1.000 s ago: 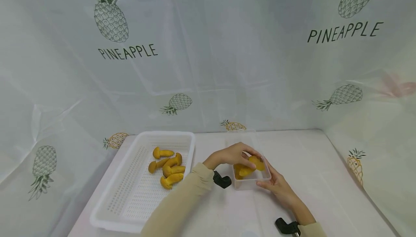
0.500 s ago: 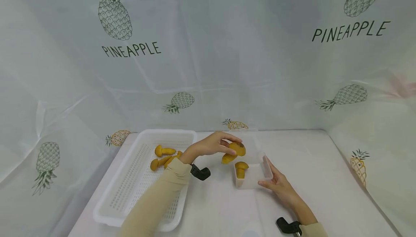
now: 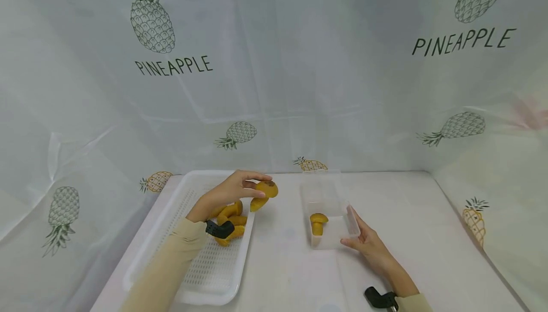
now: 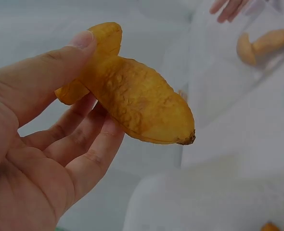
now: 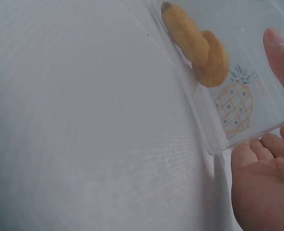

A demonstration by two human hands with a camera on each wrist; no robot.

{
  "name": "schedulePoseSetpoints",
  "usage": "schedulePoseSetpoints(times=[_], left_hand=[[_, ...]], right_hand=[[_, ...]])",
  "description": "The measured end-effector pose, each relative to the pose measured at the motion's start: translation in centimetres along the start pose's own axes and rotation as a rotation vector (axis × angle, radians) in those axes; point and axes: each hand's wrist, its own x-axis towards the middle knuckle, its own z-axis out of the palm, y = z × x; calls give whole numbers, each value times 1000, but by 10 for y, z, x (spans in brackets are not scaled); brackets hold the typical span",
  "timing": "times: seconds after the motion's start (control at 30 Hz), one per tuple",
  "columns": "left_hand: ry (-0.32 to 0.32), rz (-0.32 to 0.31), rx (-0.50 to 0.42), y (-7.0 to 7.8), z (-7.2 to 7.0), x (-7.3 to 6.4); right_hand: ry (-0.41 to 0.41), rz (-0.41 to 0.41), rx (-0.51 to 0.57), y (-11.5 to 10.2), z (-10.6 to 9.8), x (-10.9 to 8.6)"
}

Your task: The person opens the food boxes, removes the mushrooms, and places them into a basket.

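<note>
My left hand (image 3: 235, 189) pinches a yellow mushroom (image 3: 267, 189) between thumb and fingers, above the right rim of a white slotted basket (image 3: 246, 267). In the left wrist view, this mushroom's thick wrinkled stem (image 4: 142, 103) points away from the palm, with a dark spot at its end. My right hand (image 3: 370, 245) grips the right side of a clear plastic box (image 3: 329, 241). One mushroom (image 3: 318, 224) lies at the left inside that box. In the right wrist view, my right hand (image 5: 264, 187) has its thumb and fingers on opposite sides of a box wall.
Several yellow mushrooms (image 3: 233, 221) lie in the basket, partly hidden by my left wrist and its black mount (image 3: 220, 229). The box's clear lid (image 3: 321, 190) stands open behind it. A white curtain (image 3: 299, 88) printed with pineapples closes off the back of the table (image 3: 394, 202).
My left hand has lifted the mushroom out of the box and carried it left to the basket's edge. One mushroom stays in the box. My right hand keeps its place on the box.
</note>
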Motion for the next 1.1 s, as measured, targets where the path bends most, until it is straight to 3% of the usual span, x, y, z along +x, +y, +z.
schedulePoseSetpoints(times=[0.17,0.37,0.63,0.8,1.1], left_hand=[[39,-55,15,-14,-16,-25],[78,-69,59,-27,-30,-52],[81,-164,48,-56,-46,-87],[96,-221,84,-72,-53,-104],[67,-267,120,-86,-54,-126]], right_hand=[[1,7,11,0,0,0],[1,7,14,0,-1,0],[8,22,-1,-1,0,1],[11,28,-4,-2,0,0],[8,29,16,-1,2,0]])
